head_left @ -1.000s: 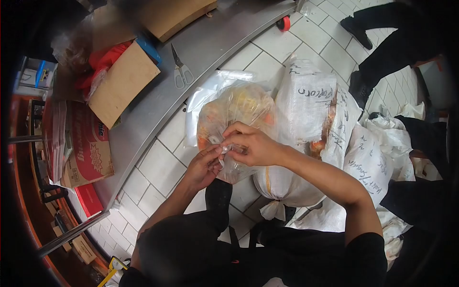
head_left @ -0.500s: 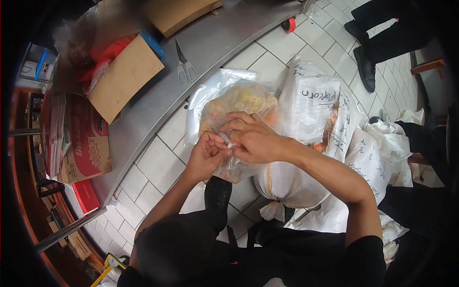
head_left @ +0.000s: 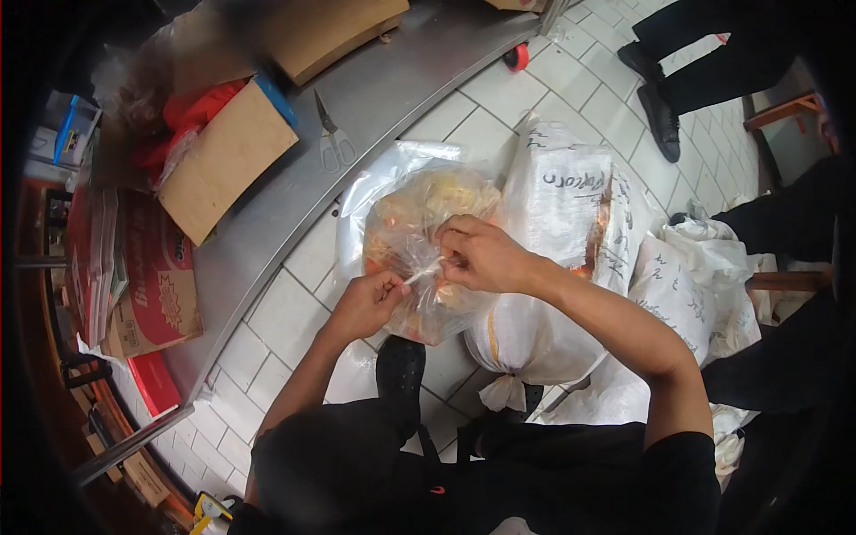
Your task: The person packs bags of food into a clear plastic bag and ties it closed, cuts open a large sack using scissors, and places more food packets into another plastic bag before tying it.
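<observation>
A clear plastic bag (head_left: 401, 214) full of orange and yellowish pieces stands on the floor in front of me, its neck gathered at the top. A thin whitish tie (head_left: 424, 273) runs across that neck; whether it is a separate strip or twisted plastic I cannot make out. My left hand (head_left: 367, 305) pinches the tie's left end between thumb and fingertips. At the other end, my right hand (head_left: 486, 256) has its fingers curled and closed on the tie. The hands are slightly apart, over the bag.
Scissors (head_left: 333, 138) lie on the metal table (head_left: 267, 192), beside cardboard (head_left: 227, 160) and a printed carton (head_left: 160, 290). White woven sacks (head_left: 562, 192) with handwriting stand right of the bag. Flat clear plastic (head_left: 357, 218) lies behind it. Another person's dark shoes (head_left: 658, 120) are at upper right.
My hands have drawn apart, the left going left and down, the right slightly right. The whitish tie now shows stretched between them. The view has shifted slightly.
</observation>
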The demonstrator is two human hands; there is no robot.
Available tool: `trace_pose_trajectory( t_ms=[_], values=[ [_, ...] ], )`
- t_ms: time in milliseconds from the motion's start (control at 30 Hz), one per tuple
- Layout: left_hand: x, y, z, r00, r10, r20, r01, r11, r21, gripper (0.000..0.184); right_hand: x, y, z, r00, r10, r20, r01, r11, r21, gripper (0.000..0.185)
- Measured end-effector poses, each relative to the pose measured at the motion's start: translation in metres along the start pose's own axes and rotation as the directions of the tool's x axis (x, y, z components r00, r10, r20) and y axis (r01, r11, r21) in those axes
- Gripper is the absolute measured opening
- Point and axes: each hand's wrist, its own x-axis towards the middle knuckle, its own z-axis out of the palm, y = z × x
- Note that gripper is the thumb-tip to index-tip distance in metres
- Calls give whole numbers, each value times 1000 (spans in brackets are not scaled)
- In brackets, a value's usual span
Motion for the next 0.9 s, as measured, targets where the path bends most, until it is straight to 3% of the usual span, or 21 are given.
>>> trace_pose_trajectory(
  t_ms=[33,100,200,300,367,433,500,567,633,700,733,800,833,900],
  values=[
    [0,-3,-1,1000,20,12,-20,1000,1,13,-4,2,-1,1000,12,-8,-12,1000,-18,19],
    [0,-11,1,967,252,-25,-253,967,-20,16,-26,4,-2,993,13,-119,-16,1000,-22,23],
    [-8,28,10,892,436,-120,-425,899,101,28,-62,-14,-1,979,-16,-204,5,998,-56,31],
    [-8,39,15,920,384,-79,-383,923,24,34,-116,-40,15,951,296,89,-304,948,90,38],
    [-11,50,15,977,179,-114,-199,960,-196,36,-138,-55,20,899,367,237,-410,896,169,38],
    [-14,61,13,962,242,-126,-263,945,-195,35,-154,-66,23,883,387,267,-448,865,226,38],
    [-19,77,13,946,293,-140,-317,926,-206,35,-162,-73,24,831,396,390,-541,739,403,44],
    [-29,98,15,898,427,-111,-440,883,-161,34,-161,-76,25,808,438,394,-583,692,427,45],
    [-37,113,15,893,444,-73,-450,881,-147,35,-162,-79,19,784,475,400,-619,641,454,47],
    [-50,130,15,906,424,2,-396,848,-353,35,-163,-84,13,709,435,555,-704,388,595,50],
    [-56,142,15,914,407,1,-372,836,-404,35,-168,-82,17,719,437,541,-693,388,607,50],
    [-68,167,18,917,396,37,-343,834,-432,34,-188,-74,33,725,247,642,-688,232,688,59],
    [-73,173,21,925,374,63,-302,829,-471,34,-200,-73,40,735,252,629,-677,233,698,59],
    [-76,181,28,888,452,88,-362,804,-472,34,-228,-71,54,665,63,744,-743,162,650,67]
  ],
)
